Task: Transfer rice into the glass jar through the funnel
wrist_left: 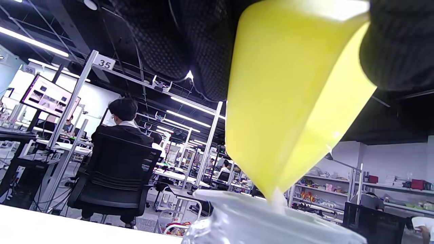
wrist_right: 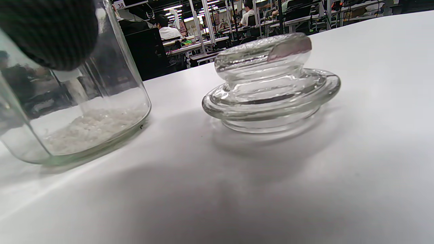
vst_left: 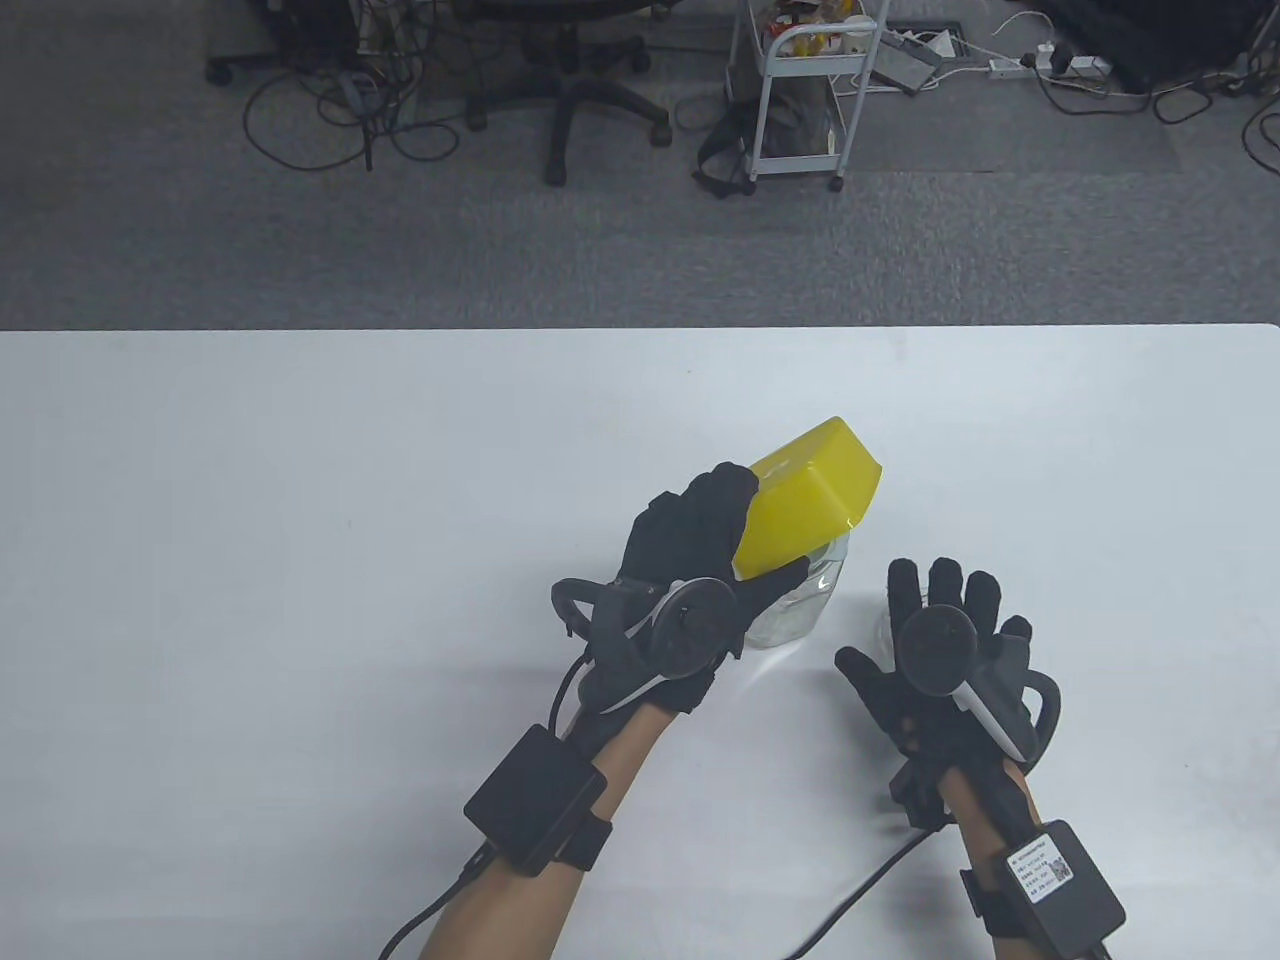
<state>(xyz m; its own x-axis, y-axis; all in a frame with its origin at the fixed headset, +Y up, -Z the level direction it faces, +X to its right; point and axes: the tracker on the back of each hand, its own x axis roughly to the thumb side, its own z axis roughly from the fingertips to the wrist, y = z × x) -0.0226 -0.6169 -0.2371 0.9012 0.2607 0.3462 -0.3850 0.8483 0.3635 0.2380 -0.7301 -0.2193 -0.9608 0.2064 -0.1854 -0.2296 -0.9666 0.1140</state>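
Yellow tub (vst_left: 810, 495), gripped by the left hand (vst_left: 690, 560), is tipped over the jar (vst_left: 800, 600); rice could be spilled if overtilted, the right hand (vst_left: 935, 640) lying spread.

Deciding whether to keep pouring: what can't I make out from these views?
- Funnel: blurred in the left wrist view; hidden under the yellow tub in the table view.
- Tub's inside: faces away in every view, so remaining rice is unknown.
- Jar mouth: cut off by the right wrist view's top edge.
- Lid: hidden by the right hand in the table view.

1 yellow container (vst_left: 808, 497), 1 jar (wrist_right: 73, 112), 1 lid (wrist_right: 271, 83).
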